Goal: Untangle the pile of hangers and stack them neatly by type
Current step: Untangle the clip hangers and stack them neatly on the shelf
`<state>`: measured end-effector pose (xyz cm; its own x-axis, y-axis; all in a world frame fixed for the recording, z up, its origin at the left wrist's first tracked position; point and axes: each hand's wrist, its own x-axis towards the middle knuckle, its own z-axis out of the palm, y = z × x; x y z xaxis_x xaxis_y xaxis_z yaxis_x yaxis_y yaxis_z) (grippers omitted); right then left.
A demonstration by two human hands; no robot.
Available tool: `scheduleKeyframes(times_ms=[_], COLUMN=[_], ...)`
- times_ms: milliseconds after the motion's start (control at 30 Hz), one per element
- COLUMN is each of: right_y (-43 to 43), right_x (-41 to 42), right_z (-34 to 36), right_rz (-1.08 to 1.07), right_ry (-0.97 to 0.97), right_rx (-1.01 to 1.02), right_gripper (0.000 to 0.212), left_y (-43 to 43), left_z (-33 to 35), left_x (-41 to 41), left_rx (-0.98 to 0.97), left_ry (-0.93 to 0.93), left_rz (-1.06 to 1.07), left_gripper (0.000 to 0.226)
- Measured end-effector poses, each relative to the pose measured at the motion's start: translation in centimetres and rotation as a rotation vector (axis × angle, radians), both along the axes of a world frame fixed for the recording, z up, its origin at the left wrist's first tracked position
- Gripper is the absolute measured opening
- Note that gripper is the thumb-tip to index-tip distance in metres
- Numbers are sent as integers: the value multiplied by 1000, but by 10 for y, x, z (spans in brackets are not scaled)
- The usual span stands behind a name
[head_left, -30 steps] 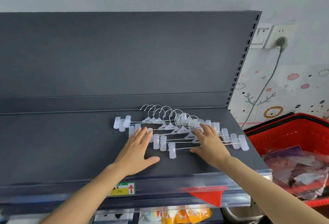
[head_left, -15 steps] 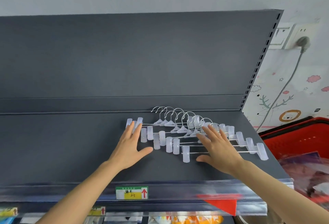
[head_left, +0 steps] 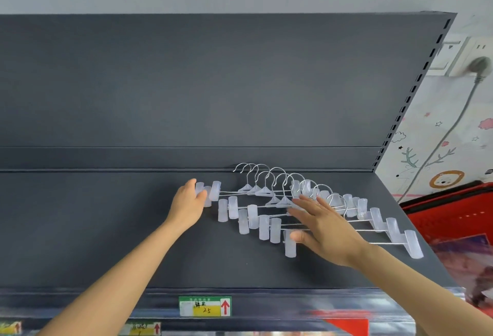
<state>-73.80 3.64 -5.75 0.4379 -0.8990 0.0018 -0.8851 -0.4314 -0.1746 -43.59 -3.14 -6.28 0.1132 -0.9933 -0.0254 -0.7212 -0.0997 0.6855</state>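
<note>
Hangers [head_left: 277, 202] fanned on dark shelf [head_left: 106, 229], left hand [head_left: 186, 206] fingers pinching end clips [head_left: 214, 190], right hand [head_left: 328, 231] fingers spread atop

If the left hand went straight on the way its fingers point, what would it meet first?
The clear end clips of the rearmost hangers; the left hand looks to be touching them, though depth is unclear.

**Clip hangers fanned across the shelf**

The hangers [head_left: 252, 215] have clear plastic clips, thin wire bars and metal hooks. They lie flat on the dark shelf [head_left: 106, 229], overlapping in a staggered row from back-left to front-right, with the hooks towards the back.
</note>
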Motion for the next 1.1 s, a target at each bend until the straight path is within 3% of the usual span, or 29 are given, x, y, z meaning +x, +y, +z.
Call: scheduleKeyframes(times_ms=[133, 367, 533, 767, 1100], right_y=[-21, -89, -113, -117, -120], right_x=[32, 89, 112, 118, 114], right_z=[21, 14, 4, 3, 9], right_rz=[-19, 42, 13, 15, 96], right_ry=[-116, -111, -60, -74, -74], right_rx=[28, 32, 108, 111, 143], right_gripper=[38, 17, 20, 26, 23], left_y=[-8, -13, -23, -27, -30], left_z=[-1, -9, -15, -19, -14], left_x=[10, 27, 35, 40, 41], left_rx=[99, 96, 23, -20, 44], left_ry=[72, -76, -61, -39, -56], left_rz=[13, -208, -259, -243, -234], left_gripper=[42, 83, 68, 64, 59])
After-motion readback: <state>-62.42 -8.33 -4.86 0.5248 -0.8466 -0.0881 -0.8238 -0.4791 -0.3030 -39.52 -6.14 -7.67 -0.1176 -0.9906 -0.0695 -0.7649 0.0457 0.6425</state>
